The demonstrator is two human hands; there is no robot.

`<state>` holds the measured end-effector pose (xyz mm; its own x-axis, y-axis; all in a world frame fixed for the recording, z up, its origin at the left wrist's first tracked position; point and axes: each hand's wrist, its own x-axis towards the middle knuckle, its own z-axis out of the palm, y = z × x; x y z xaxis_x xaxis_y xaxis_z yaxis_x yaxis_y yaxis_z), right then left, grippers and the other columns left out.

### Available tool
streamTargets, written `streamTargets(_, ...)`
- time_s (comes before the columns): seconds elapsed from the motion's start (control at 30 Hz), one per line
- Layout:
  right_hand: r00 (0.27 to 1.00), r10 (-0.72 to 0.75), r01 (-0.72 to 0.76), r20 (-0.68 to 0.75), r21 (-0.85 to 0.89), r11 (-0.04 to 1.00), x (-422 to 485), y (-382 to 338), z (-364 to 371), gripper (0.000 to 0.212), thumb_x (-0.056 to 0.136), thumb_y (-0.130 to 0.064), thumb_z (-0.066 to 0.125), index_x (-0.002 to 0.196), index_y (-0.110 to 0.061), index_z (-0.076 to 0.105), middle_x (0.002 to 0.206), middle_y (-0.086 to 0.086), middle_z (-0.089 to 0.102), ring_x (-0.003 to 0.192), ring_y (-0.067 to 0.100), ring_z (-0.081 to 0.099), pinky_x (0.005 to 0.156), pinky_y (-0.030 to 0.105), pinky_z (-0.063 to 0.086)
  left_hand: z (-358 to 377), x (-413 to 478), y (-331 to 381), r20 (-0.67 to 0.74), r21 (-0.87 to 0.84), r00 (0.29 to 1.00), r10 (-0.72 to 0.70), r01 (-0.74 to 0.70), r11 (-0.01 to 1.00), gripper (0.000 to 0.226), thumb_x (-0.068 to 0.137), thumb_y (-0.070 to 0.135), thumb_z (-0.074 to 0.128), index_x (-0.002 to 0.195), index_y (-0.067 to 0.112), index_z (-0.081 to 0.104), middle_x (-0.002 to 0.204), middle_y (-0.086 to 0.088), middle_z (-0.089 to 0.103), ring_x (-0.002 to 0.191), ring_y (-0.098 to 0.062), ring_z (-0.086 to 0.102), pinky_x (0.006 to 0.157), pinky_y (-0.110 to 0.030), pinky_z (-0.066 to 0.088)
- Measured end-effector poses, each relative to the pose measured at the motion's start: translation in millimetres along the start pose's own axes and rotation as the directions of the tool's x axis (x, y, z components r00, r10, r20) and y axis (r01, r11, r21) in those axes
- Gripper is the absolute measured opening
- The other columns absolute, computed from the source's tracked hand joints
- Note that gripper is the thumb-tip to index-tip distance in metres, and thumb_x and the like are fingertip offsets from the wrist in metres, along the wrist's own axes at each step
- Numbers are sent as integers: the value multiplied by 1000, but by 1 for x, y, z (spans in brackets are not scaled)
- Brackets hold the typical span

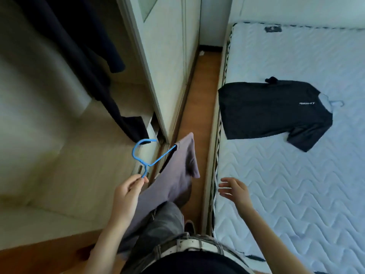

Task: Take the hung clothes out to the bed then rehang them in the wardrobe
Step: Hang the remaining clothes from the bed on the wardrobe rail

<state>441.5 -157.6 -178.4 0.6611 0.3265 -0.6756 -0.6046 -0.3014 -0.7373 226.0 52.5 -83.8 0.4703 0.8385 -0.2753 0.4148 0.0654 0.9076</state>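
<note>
My left hand [129, 189] pinches the neck of a blue hanger [142, 155]. A mauve t-shirt [173, 175] hangs from that hanger in front of my legs, over the gap between wardrobe and bed. My right hand [234, 189] is open with fingers spread, hovering above the near edge of the bed [296, 184]. A black t-shirt [272, 111] lies flat on the mattress on a pale hanger [336, 103] whose hook sticks out of the collar. Dark clothes [94, 66] hang inside the open wardrobe [59, 145] at the left.
The wardrobe's sliding door [164, 66] stands between the open compartment and the narrow wooden floor strip [201, 99] beside the bed. A small dark label [273, 29] sits at the mattress's far end.
</note>
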Motion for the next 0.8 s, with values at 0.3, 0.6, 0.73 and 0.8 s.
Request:
streamTargets(0.3,952,-37,81,-305,132,988,113,-86,18,27,99,-10,42,96,-1,67,87,18,69,75,29,68,74,37,57,83,231,64,205,19,972,118,-125,992,27,95,5,50,75,15,65,45,12,42,46,-3,33,45,-14,27)
streamTargets(0.6,853,17,202,-522,360,911,194,-189,3,25,95,-10,47,97,5,67,85,18,69,72,27,68,70,35,58,189,387,186,320,40,929,183,-207,978,20,95,16,50,82,15,66,58,0,41,54,-13,36,56,-31,31)
streamTargets(0.73,808,32,246,-589,386,889,244,-237,-30,26,93,-11,47,99,4,68,89,20,69,76,28,68,73,37,58,260,441,230,344,44,920,188,-216,975,19,92,19,52,80,19,66,64,-1,50,59,-13,43,59,-29,37)
streamTargets(0.8,785,43,262,-618,395,881,273,-262,-54,27,93,-11,47,100,4,68,89,20,69,75,28,69,67,31,59,302,468,247,367,55,911,188,-222,973,17,92,21,52,84,15,66,63,-3,47,58,-15,42,58,-29,35)
